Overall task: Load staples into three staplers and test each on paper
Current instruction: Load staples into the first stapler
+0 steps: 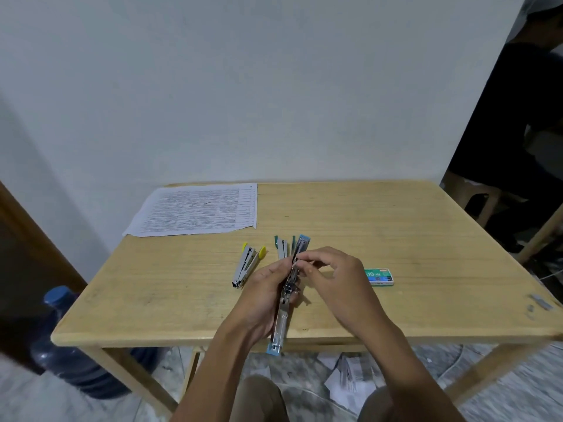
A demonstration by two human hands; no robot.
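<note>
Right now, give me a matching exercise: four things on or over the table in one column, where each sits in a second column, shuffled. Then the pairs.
Things
1. yellow-tipped stapler
2. blue-tipped stapler
3. staple box
4. printed paper

Places
A. opened out, gripped in the left hand, with the right hand pinching at it
B. flat at the far left part of the table
C. lying on the table just left of the hands
D. on the table to the right of the hands

Pairs: 1-C, 2-A, 3-D, 4-B
</note>
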